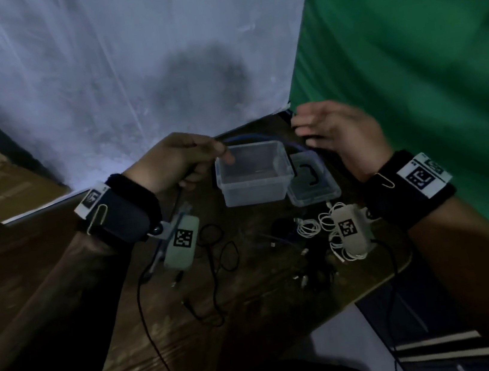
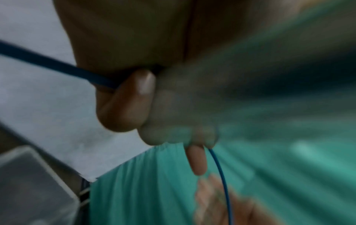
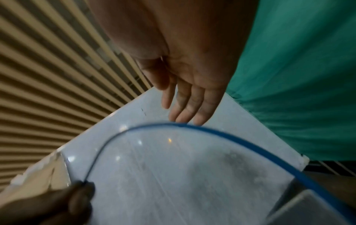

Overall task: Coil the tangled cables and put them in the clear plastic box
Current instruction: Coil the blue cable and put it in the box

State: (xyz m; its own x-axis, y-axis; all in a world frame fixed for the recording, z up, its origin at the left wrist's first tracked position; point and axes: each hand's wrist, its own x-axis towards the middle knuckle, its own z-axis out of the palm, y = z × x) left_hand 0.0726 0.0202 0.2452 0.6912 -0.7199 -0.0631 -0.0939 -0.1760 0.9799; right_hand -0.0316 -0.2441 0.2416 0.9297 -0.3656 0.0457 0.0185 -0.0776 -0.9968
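My left hand (image 1: 189,161) pinches a blue cable (image 1: 249,137) that arcs behind the clear plastic box (image 1: 252,174). In the left wrist view the blue cable (image 2: 50,64) runs between my curled fingers (image 2: 127,103). My right hand (image 1: 334,138) hovers at the right of the box with straight fingers. In the right wrist view its fingertips (image 3: 183,115) sit just above the blue cable (image 3: 221,134), holding nothing. The box stands uncovered with no cable inside. Tangled black cable (image 1: 215,252) and white cable (image 1: 315,225) lie on the wooden table (image 1: 254,309).
The box's lid (image 1: 312,182) lies right of the box. A white sheet (image 1: 127,76) and a green cloth (image 1: 409,67) hang behind the table. Small connectors (image 1: 306,277) lie near the front. The table's right edge (image 1: 402,267) is close to my right forearm.
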